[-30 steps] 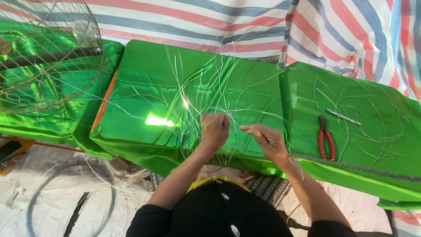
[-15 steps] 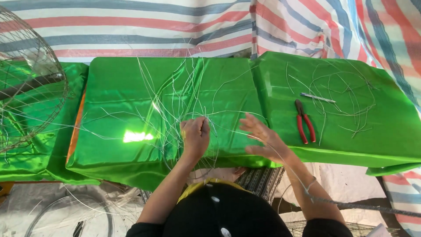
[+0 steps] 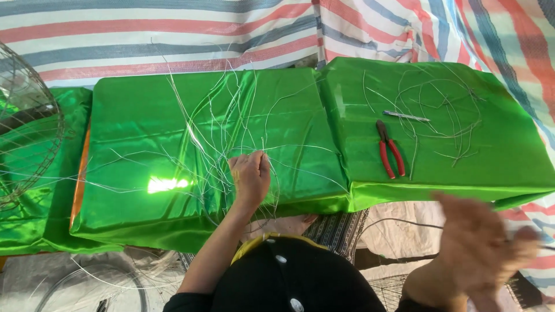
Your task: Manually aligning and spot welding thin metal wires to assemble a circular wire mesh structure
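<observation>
Gripping wires on green cloth

Left hand (image 3: 250, 176) fisted on thin wires (image 3: 214, 130), left of red pliers (image 3: 390, 149); right hand (image 3: 480, 248) blurred, fingers spread, empty.

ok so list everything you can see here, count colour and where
shiny green satin-covered table: one, green, centre and left
second green satin-covered table: one, green, right
thin silvery wire strands: many, silver, spread over both tables
red-handled pliers: one, red and dark, right table
slim metal tool: one, silver, above the pliers
round wire cage frame: one, grey, far left
striped tarpaulin: one, red, blue and white, behind
left hand: closed around wires, centre table
right hand: blurred, off the table, lower right
</observation>
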